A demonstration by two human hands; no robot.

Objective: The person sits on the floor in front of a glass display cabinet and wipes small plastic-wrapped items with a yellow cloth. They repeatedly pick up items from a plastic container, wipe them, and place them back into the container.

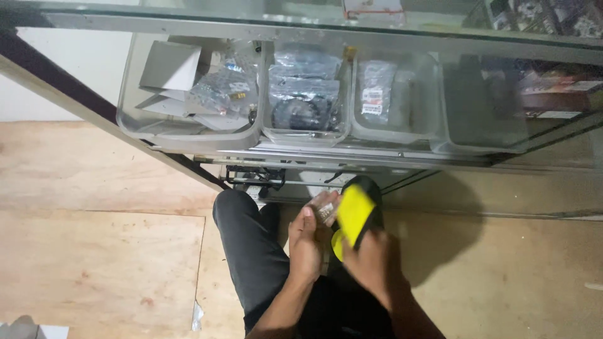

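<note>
yellow-and-black tool (356, 213): long axis tilted, upper end pointing up-right toward the glass cabinet (301, 25), yellow face up, black edges, blurred | right hand (370, 260): wrapped round its lower end | left hand (306, 242): fingers closed on small clear packet (326, 210) just beside it | above person's knees, over plywood floor (100, 251)

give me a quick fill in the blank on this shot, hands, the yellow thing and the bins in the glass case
1. The right hand holds a black and ____ object.
2. The left hand holds a small clear packet, touching that object's ____ side in the picture.
3. The clear bins stand behind the ____ front of the display case.
4. The person's leg wears ____ trousers.

Missing words: yellow; left; glass; black
</note>
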